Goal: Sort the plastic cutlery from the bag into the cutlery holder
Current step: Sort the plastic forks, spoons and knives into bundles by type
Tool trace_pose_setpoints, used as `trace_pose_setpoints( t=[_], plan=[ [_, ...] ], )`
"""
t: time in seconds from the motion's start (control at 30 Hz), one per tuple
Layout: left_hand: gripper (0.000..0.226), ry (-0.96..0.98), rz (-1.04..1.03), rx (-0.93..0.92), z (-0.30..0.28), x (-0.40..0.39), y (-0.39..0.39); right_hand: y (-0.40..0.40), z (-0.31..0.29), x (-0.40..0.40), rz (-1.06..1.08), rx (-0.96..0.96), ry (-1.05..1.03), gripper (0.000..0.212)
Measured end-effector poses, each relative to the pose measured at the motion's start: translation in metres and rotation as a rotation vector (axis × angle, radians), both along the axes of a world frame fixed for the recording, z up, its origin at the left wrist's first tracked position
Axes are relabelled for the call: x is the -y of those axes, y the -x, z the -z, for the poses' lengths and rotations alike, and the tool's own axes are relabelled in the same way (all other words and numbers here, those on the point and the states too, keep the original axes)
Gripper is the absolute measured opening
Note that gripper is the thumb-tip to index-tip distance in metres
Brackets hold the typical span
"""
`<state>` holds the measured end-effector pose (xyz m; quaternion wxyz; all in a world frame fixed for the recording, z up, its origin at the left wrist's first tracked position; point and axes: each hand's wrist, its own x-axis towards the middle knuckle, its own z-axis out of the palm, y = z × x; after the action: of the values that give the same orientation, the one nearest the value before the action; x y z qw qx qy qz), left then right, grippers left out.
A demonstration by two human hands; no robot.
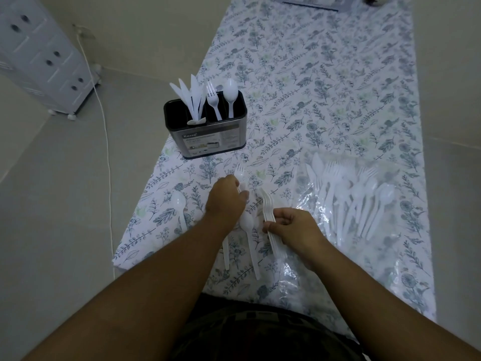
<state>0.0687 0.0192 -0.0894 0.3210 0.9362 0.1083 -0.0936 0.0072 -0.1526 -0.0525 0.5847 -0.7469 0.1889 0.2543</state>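
Observation:
The black cutlery holder (208, 131) stands on the table's left side, with white knives in its left slot, forks in the middle and a spoon on the right. A clear plastic bag (348, 194) of white forks, spoons and knives lies flat to the right. My left hand (226, 199) is closed around a white fork (240, 175) just above the table. My right hand (294, 225) grips a stack of white forks (268, 207) on edge. Loose spoons (179, 204) lie by my left hand, one partly under it.
A floral tablecloth (325, 87) covers the long table, whose left edge runs close to the holder. A white drawer cabinet (44, 56) and a white cable (104, 121) are on the floor to the left. Some items sit at the table's far end.

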Motion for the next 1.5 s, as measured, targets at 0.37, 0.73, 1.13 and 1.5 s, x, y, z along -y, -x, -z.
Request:
trace_pose_setpoints(
  t=[0.37,0.73,1.13,1.5],
  plan=[
    [0.023,-0.086,0.056,-0.001,0.006,-0.008,0.011,0.000,-0.003,-0.003,0.057,0.010,-0.092,0.012],
    [0.017,0.109,-0.042,0.031,-0.013,-0.008,0.025,0.000,0.004,-0.011,0.161,-0.032,-0.190,0.012],
    [0.017,0.387,-0.140,0.047,-0.029,0.009,0.064,0.000,-0.001,-0.021,0.123,-0.030,-0.349,0.018],
    [0.026,0.723,-0.348,-0.144,-0.026,0.009,0.070,0.001,0.010,-0.024,0.129,-0.029,-0.347,0.039]
  ],
)
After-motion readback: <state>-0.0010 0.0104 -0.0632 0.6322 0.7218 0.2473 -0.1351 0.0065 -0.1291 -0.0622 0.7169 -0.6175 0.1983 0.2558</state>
